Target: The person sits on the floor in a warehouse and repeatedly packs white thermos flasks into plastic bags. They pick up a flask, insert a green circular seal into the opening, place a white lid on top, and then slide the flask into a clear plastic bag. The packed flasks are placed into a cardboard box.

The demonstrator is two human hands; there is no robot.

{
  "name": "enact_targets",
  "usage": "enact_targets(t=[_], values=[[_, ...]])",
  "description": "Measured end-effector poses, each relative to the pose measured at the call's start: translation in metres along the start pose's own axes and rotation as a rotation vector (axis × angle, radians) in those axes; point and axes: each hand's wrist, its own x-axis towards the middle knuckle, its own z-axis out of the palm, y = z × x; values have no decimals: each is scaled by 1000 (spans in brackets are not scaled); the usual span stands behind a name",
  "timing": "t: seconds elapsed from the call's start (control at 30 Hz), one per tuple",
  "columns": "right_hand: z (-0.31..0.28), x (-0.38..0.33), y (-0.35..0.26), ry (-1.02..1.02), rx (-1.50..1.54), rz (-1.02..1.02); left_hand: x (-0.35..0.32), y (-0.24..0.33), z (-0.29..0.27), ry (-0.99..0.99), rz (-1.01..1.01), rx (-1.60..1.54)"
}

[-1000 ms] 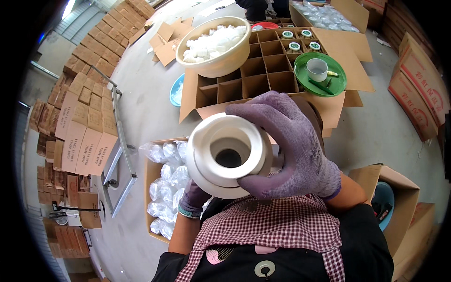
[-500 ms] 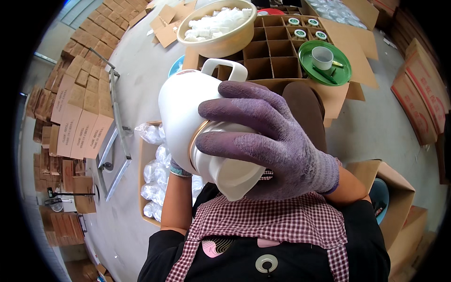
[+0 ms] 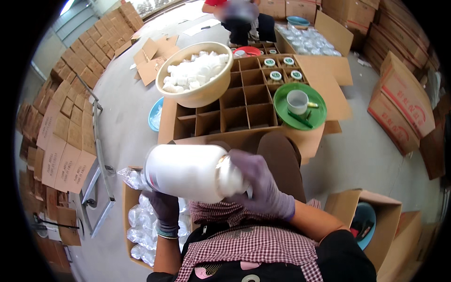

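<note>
A white thermos jug point(image 3: 185, 170) lies on its side in front of me, above my lap, its base to the left and its neck to the right. My left hand point(image 3: 163, 210), in a dark purple glove, grips it from below at the base end. Around the neck and lid end closes my right hand point(image 3: 263, 185), gloved in purple and smeared by motion. The jug's handle is turned out of sight. A carton point(image 3: 126, 225) of clear plastic-wrapped items stands beside my left forearm.
Ahead is a divided carton point(image 3: 197, 134) with several jars or bottles at its far right. On it rest a cream basin point(image 3: 202, 99) of white caps and a green tray point(image 3: 315, 101) with a cup. A metal trolley point(image 3: 97, 136) stands left. Another person point(image 3: 251, 26) sits beyond.
The jug has swung from tilted, spout toward me, to lying sideways, and is lower. My right hand has shifted along its neck. The view has risen, bringing the other person in.
</note>
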Motion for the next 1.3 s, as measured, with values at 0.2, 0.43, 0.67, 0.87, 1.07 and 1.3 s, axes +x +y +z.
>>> enact_targets(t=[0.2,0.43,0.67,0.87,1.07,1.3], values=[[11,-5,27,75,93,375,15,-23,32,39,-201,-172],[-52,8,54,-26,-244,66,101,-41,60,41,-267,179],[-139,-49,80,621,-34,487,207,-122,112,-434,499,1202],[-207,-106,86,698,-447,498,239,-157,158,-891,90,1710],[-233,-140,119,959,-193,591,327,-211,267,-761,496,1431],[-232,-131,144,1069,-21,611,440,-376,342,-941,23,1958]])
